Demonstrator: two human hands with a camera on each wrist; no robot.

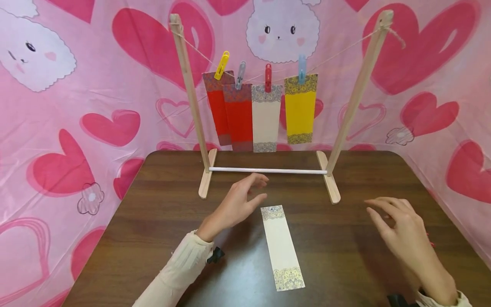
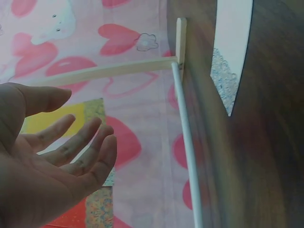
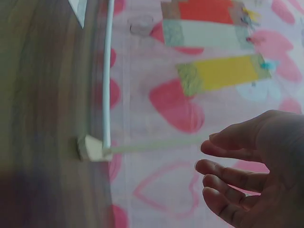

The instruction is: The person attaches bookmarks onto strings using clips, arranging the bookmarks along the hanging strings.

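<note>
A white card strip point(image 1: 283, 245) with lace-patterned ends lies on the table. My left hand point(image 1: 239, 202), fingers loosely bent and holding nothing, hovers just left of its far end. My right hand point(image 1: 400, 226) is held over the right side of the table, also with nothing in it, fingers relaxed. A small red thing point(image 1: 432, 244) shows behind it, mostly hidden. On a string hang two red strips point(image 1: 239, 113), another white strip point(image 1: 266, 119) and a yellow strip point(image 1: 300, 111). Yellow point(image 1: 222, 65), grey point(image 1: 240, 75), red point(image 1: 268, 78) and light blue point(image 1: 302, 69) clothespins grip them.
The string runs between two wooden posts point(image 1: 190, 91) with flat feet point(image 1: 332, 185). A white rod point(image 1: 268, 170) joins the posts low down. This frame stands at the far side of the brown table point(image 1: 153, 238), before a pink heart-patterned cloth point(image 1: 126, 76).
</note>
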